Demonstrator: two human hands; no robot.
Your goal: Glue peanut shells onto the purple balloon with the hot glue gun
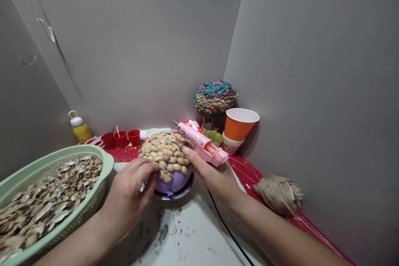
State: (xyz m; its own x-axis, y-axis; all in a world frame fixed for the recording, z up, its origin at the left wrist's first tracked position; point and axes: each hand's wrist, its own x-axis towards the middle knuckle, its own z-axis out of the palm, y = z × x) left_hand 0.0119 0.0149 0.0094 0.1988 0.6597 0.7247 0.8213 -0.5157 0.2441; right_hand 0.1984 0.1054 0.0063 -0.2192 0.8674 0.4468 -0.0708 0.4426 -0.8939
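Observation:
A purple balloon (176,182) sits in a shallow metal dish (179,195), its upper part covered with peanut shells (165,149) set close together. My left hand (134,185) is at the left side, fingers curled, with thumb and forefinger pinched at a peanut shell on the lower edge of the covering. In my right hand (215,178) is a pink glue gun (202,143), nozzle pointing up and left above the shells. The right thumb rests against the covering's right side. A black cord runs down from under that hand.
A green basket (107,162) of peanut shells stands at left. Behind are red cups (134,137), a yellow bottle (80,129), a coloured peanut-shell dome (215,97) and stacked paper cups (240,126). A twine bundle (279,194) lies right. Grey panels (149,50) enclose the table.

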